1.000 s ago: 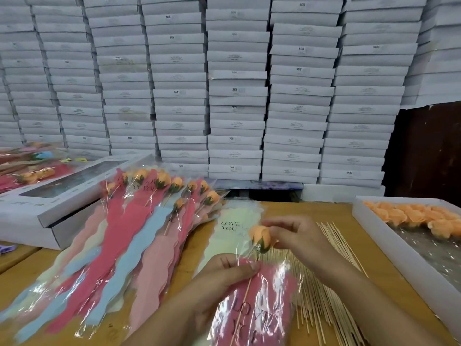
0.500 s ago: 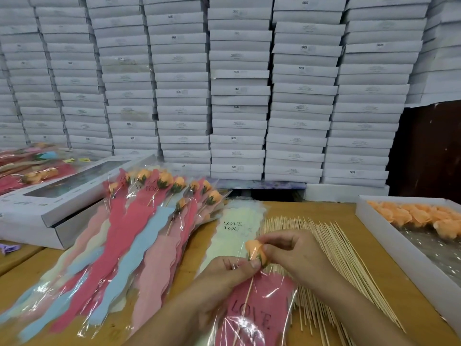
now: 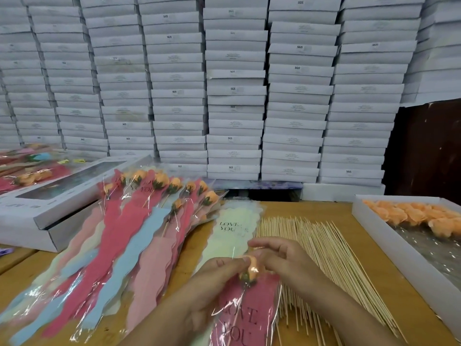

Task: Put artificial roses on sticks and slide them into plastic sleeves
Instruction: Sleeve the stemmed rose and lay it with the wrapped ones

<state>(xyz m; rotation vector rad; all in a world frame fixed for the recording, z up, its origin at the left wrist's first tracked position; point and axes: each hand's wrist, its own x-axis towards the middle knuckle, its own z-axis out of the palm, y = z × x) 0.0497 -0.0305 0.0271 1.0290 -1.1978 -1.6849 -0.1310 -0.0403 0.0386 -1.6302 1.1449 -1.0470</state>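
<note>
An orange artificial rose (image 3: 252,268) on a thin wooden stick sits at the mouth of a pink plastic sleeve (image 3: 245,313) printed LOVE YOU. My left hand (image 3: 214,278) pinches the sleeve's top edge beside the rose. My right hand (image 3: 282,258) has its fingertips curled on the rose head from the right. The stick runs down inside the sleeve, partly hidden. A pale yellow sleeve (image 3: 232,231) lies flat just beyond my hands.
A fan of filled sleeves (image 3: 129,228) covers the table's left. Loose wooden sticks (image 3: 324,253) lie right of my hands. A white tray (image 3: 389,243) of orange rose heads (image 3: 411,216) is at the right edge. Windowed white boxes (image 3: 50,203) sit left; stacked white boxes (image 3: 234,91) wall the back.
The rose has gone down from above the sleeve into its mouth. Both hands have moved toward me with it, and the pink sleeve has slid nearer.
</note>
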